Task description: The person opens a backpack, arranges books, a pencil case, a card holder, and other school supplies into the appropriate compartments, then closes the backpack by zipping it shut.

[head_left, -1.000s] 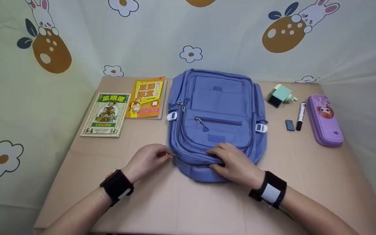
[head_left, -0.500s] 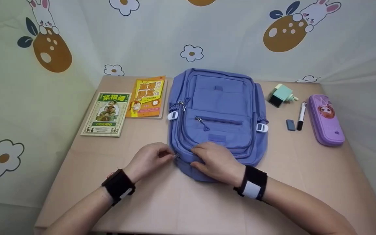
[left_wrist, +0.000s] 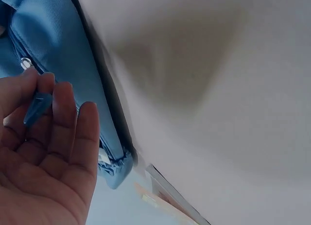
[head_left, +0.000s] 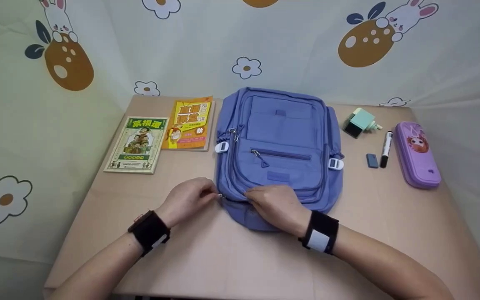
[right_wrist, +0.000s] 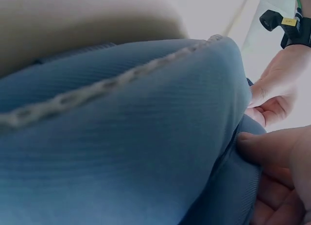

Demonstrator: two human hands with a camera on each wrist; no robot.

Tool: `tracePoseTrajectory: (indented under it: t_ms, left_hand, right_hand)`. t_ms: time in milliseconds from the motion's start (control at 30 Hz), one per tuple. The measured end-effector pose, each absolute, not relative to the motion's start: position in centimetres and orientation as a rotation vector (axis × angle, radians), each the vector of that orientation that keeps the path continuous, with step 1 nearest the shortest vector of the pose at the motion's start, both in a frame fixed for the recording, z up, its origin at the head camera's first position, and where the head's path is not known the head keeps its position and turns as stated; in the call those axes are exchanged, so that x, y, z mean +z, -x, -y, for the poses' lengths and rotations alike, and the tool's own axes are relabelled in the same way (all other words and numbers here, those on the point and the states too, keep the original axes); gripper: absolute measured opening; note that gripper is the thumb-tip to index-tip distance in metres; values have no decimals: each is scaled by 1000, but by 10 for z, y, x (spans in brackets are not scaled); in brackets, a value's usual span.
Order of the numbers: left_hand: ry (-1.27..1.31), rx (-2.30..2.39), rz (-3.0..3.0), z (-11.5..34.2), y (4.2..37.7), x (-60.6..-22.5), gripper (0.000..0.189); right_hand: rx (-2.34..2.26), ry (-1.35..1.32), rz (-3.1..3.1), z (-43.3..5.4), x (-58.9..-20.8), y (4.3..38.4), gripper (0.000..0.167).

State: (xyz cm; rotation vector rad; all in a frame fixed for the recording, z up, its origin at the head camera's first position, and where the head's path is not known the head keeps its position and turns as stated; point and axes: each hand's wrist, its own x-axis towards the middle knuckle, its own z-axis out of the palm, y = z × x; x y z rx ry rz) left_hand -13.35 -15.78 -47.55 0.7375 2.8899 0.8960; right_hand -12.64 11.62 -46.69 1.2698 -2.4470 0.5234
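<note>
On the left, a green book (head_left: 136, 144) lies beside an orange book (head_left: 188, 124), the orange one farther back. Over right, a purple pencil case (head_left: 418, 160), then a marker (head_left: 386, 149), then a blue eraser (head_left: 372, 161), with a mint-green box (head_left: 362, 119) farther back!

Looks forward and down over the table (head_left: 198, 262) from the head; closely along the left hand (left_wrist: 51, 154) from the left wrist; onto the backpack (right_wrist: 131, 142), very near, from the right wrist. Shares backpack and left hand throughout.
</note>
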Motion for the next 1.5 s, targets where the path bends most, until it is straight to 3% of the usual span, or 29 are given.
tracePoseTrajectory:
  t_ms: [1000,1500]
  left_hand:
    - [-585,773,-2930,174,170,-472,4]
    - [-559,779,-2913,174,171,-475,4]
  right_hand:
    - [585,-1232,2614,-115,-459,127,10]
    - [152,-1147,2836,-62,-431,143,45]
